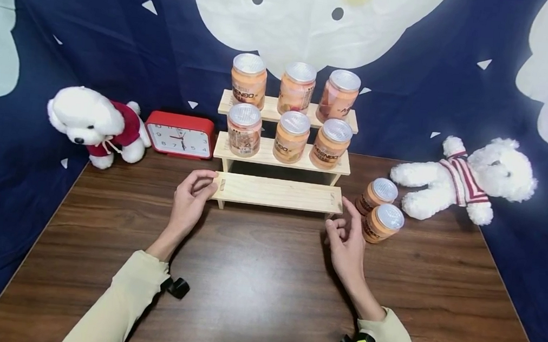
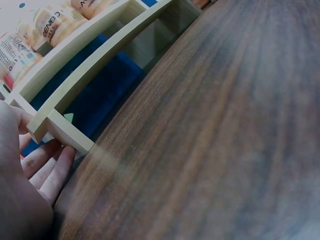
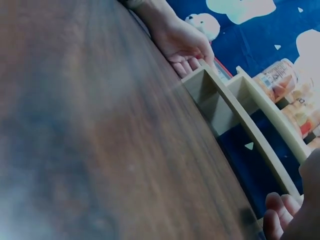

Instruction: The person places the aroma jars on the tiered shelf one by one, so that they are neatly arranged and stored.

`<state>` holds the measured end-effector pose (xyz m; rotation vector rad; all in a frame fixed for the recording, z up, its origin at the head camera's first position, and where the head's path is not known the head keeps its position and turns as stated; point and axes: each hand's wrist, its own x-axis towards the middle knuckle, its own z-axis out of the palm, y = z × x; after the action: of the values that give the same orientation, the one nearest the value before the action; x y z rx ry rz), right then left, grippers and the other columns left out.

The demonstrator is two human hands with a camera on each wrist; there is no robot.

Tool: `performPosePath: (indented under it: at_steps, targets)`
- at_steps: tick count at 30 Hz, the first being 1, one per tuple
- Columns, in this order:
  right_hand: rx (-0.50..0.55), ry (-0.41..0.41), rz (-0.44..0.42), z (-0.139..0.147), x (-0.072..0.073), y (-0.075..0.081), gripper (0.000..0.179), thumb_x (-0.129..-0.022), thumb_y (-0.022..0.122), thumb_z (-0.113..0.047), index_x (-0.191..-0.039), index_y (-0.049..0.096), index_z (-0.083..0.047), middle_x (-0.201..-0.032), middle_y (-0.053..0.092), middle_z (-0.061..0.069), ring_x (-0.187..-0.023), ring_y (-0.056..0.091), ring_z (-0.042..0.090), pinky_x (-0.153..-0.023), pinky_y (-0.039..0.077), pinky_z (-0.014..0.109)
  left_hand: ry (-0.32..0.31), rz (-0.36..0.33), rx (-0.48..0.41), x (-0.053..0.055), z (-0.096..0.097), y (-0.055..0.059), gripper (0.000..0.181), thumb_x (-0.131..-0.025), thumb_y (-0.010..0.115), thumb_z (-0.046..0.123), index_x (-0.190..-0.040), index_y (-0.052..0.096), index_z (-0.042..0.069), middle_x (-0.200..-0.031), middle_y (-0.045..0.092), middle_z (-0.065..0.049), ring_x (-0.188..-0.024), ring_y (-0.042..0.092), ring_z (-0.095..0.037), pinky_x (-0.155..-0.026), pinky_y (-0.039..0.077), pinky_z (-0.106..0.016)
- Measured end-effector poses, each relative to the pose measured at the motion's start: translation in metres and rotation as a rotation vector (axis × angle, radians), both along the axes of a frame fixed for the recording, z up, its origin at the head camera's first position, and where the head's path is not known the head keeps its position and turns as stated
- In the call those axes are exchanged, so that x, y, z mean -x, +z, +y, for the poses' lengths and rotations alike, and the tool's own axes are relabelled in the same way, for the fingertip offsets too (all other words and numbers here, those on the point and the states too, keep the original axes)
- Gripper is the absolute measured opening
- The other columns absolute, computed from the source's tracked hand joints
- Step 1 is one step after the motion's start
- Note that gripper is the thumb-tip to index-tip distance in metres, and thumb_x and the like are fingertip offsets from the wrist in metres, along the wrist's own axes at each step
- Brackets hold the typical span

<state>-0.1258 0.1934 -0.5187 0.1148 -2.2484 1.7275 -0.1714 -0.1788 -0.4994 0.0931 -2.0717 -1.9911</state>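
A low wooden shelf (image 1: 277,193) stands in front, its top board bare. My left hand (image 1: 192,196) grips its left end; in the left wrist view, fingers (image 2: 57,172) lie against the side leg. My right hand (image 1: 348,245) holds the right end, its index finger along the board's edge and its other fingers curled. Behind rise a middle shelf (image 1: 282,160) and a back shelf (image 1: 269,108), each bearing three orange fruit jars with silver lids, such as the front-row jar (image 1: 291,137) and the back-row jar (image 1: 297,88).
Two more fruit jars, a rear one (image 1: 371,198) and a nearer one (image 1: 381,224), stand just right of my right hand. A red clock (image 1: 181,135) and a white plush dog (image 1: 94,120) are at left. A plush toy in a striped top (image 1: 466,179) lies right on the brown table (image 1: 243,298).
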Motion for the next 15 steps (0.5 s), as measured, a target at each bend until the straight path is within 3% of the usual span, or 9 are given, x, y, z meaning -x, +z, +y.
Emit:
performPosePath:
  at_steps: [4,9,15]
  targets:
    - [0.064,0.003,0.011,-0.007,-0.012,0.032,0.051,-0.109,0.067,-0.003,-0.158,0.053,-0.005,-0.090,0.067,0.016,-0.059,0.063,0.017,-0.049,0.050,0.021,0.002,0.005,-0.006,-0.001,-0.001,0.001,0.024,-0.102,0.069,-0.009,-0.127,0.070,-0.009,-0.117,0.079,-0.010,-0.104,0.072,0.002,-0.093,0.057,-0.015]
    - [0.153,-0.033,0.156,0.002,-0.014,0.050,0.035,-0.108,0.061,0.008,-0.142,0.058,0.012,-0.088,0.067,0.010,-0.060,0.062,0.010,-0.051,0.050,0.018,-0.004,0.007,-0.006,-0.001,-0.001,0.001,0.024,-0.103,0.069,-0.009,-0.127,0.070,-0.009,-0.120,0.078,-0.018,-0.104,0.072,0.001,-0.093,0.057,-0.015]
    - [0.026,-0.147,0.359,0.020,-0.018,0.063,0.025,-0.099,0.067,0.015,-0.124,0.068,0.015,-0.090,0.066,-0.008,-0.071,0.062,0.003,-0.062,0.049,0.012,-0.010,-0.002,-0.008,-0.001,0.000,0.001,0.024,-0.103,0.068,-0.008,-0.127,0.070,-0.009,-0.122,0.076,-0.025,-0.103,0.071,0.002,-0.093,0.057,-0.015]
